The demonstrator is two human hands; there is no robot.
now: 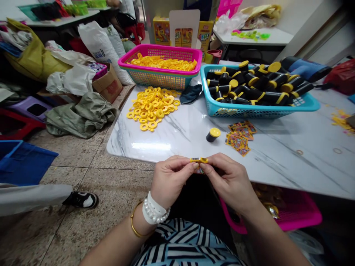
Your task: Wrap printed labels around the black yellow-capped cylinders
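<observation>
Between my two hands, just off the table's front edge, is a small printed yellow card or label with a barcode on it, bent or folded. My left hand pinches its left end with thumb and fingers. The right end is pinched by my right hand. Beyond them a black canister with a yellow lid stands upright on the table. To its right lies a loose stack of printed orange cards. A heap of yellow ring-shaped plastic pieces is at the table's left.
A blue basket of yellow-lidded black canisters stands at the back right. Left of it are a dark cloth and a pink basket with yellow pieces. Below the table edge is another pink basket. A person's shoe is at left.
</observation>
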